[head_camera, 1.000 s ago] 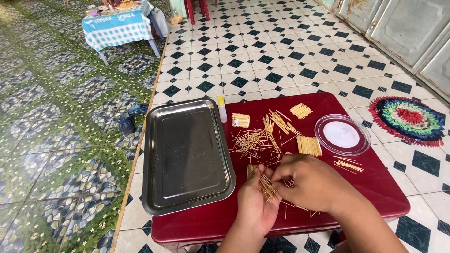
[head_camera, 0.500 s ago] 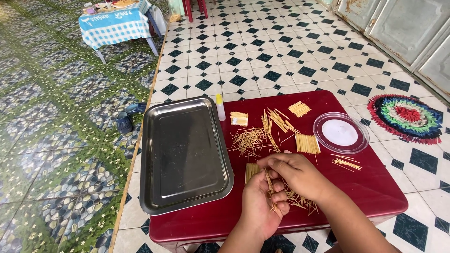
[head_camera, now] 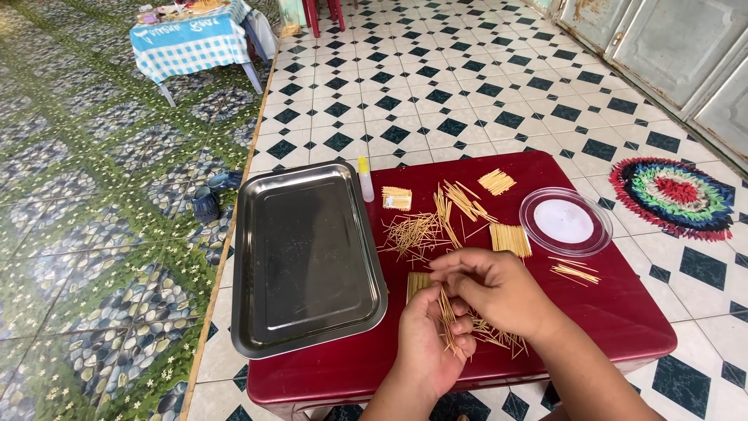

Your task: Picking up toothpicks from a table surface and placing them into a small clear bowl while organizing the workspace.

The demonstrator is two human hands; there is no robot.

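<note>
Thin sticks (head_camera: 447,321), a small bundle, lie across the palm of the left hand (head_camera: 427,343), above the near edge of the red bench (head_camera: 623,312). Left grip curled around the bundle, fingers folded over it. Right hand (head_camera: 499,288) just above and touching, fingertips (head_camera: 446,269) pressed together, pinching the upper ends of the same sticks. More loose sticks (head_camera: 499,337) on the bench under the right wrist. Farther back: a tangled heap of sticks (head_camera: 413,232), a fanned bunch (head_camera: 461,201), three neat stacks (head_camera: 510,238) (head_camera: 496,182) (head_camera: 396,198), a few strays (head_camera: 574,270). Round clear lid (head_camera: 566,221) to the right. Steel tray (head_camera: 304,257) on the left half of the bench, overhanging its edge. Small yellow-capped bottle (head_camera: 365,179) upright beside the tray's far corner. Floor tiled; a blue checked table (head_camera: 191,43) well apart, a round woven mat (head_camera: 674,195) to the right.
</note>
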